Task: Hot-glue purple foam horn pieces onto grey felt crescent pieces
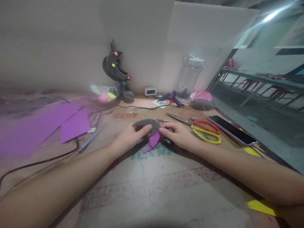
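My left hand (133, 136) and my right hand (178, 133) meet at the middle of the cardboard-covered table (152, 183). Between them is a small craft piece: a grey felt-like shape (150, 124) with a purple foam leaf shape (154, 141) under it. The left fingers are curled over the grey piece and press on it. The right fingers pinch the edge where the purple and grey pieces meet. Both forearms stretch in from the bottom corners.
Purple foam sheets (71, 123) lie left, with a black cable (47, 160) beneath. Scissors with red and yellow handles (204, 128) and a phone (231, 129) lie right. At the back stand a black moon figure (114, 68), a bowl (104, 96), a glue gun (171, 96), a jar (192, 74).
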`<state>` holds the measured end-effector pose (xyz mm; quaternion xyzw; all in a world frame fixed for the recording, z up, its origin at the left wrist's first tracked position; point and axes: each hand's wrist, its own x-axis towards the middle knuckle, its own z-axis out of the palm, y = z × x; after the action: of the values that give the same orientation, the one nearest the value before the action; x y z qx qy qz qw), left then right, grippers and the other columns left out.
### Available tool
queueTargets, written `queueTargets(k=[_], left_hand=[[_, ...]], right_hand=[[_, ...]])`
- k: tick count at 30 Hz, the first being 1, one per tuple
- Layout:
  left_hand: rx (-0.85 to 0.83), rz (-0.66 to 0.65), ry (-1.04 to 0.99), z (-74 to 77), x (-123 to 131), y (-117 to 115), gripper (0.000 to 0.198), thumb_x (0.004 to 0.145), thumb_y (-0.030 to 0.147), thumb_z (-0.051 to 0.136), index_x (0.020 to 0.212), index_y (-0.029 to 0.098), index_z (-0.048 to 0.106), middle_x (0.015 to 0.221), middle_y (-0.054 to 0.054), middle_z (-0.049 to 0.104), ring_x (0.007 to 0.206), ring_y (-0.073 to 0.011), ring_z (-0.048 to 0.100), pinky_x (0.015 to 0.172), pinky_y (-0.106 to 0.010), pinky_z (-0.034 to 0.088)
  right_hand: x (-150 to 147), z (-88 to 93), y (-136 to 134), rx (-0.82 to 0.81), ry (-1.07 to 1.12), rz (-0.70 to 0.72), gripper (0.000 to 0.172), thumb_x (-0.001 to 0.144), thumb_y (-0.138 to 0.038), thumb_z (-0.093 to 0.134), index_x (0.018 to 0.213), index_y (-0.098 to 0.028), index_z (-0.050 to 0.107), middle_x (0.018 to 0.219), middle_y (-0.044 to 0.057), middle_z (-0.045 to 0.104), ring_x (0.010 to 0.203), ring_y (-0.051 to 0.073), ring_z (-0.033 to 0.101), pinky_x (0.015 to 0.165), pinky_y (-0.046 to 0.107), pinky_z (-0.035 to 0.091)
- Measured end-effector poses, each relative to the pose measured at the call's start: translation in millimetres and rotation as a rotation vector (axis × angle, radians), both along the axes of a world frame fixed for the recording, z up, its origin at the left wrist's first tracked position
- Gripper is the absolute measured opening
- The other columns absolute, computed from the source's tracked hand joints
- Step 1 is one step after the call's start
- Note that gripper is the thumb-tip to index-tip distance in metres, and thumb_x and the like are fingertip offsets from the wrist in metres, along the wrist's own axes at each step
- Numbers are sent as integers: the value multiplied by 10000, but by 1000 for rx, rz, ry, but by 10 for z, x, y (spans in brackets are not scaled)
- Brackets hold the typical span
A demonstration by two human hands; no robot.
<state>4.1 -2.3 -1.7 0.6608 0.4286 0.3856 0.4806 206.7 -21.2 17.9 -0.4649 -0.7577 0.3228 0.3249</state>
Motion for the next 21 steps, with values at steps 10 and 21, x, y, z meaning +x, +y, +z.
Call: queueTargets(k=[10,21], left_hand=[[15,55,81,-13,-19,5,349,795,480,603,947,188,715,928,-50,749,854,-224,668,749,-301,497],[111,-89,98,69,-22,-63,302,809,439,589,952,198,702,958,-44,732,874,-218,647,762,-297,494]], right_hand=[[-11,25,-27,-46,15,-5,230,860,-328,529,717,-164,605,677,5,603,663,131,559,638,251,432],[8,-8,-16,-37,14,49,239,871,-300,498,680,-172,564,646,-9,560,622,119,518,600,242,396]])
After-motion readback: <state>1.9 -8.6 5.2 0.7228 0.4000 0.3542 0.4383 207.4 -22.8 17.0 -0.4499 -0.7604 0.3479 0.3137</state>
